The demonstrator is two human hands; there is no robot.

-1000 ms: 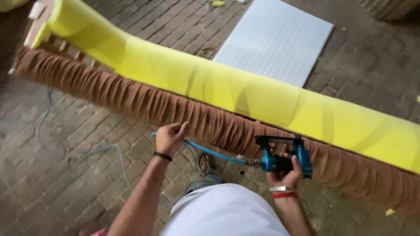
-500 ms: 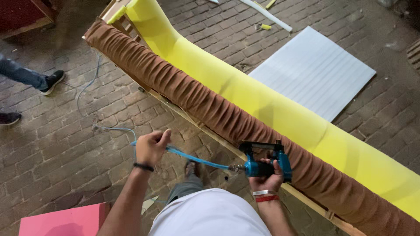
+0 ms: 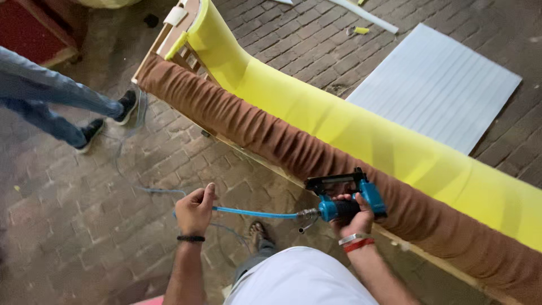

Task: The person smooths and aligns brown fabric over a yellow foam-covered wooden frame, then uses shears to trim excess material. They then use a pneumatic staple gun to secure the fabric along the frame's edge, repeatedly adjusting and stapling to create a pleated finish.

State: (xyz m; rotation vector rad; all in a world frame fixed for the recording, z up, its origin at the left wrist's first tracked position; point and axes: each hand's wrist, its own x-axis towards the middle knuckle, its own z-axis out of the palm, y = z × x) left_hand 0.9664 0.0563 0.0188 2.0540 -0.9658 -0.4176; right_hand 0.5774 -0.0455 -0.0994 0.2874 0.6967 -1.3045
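My right hand [image 3: 353,217] grips a blue pneumatic staple gun [image 3: 344,195], its black nose against the pleated brown fabric [image 3: 293,144] that covers the long wooden frame [image 3: 169,39]. Yellow foam [image 3: 350,127] lies along the frame's top. My left hand [image 3: 196,210], with a black band at the wrist, is closed around the blue air hose [image 3: 257,214] that runs into the gun. The hose trails off to the left across the brick floor.
Another person's legs in blue jeans and dark shoes [image 3: 84,116] stand at the left. A white ribbed sheet [image 3: 437,85] lies on the bricks beyond the frame. A red piece of furniture [image 3: 34,34] sits at the top left. My foot [image 3: 258,231] shows below the hose.
The view has swung left, bringing the other person's legs into sight. My left hand has moved off the fabric and taken hold of the air hose. The staple gun stays against the brown fabric.
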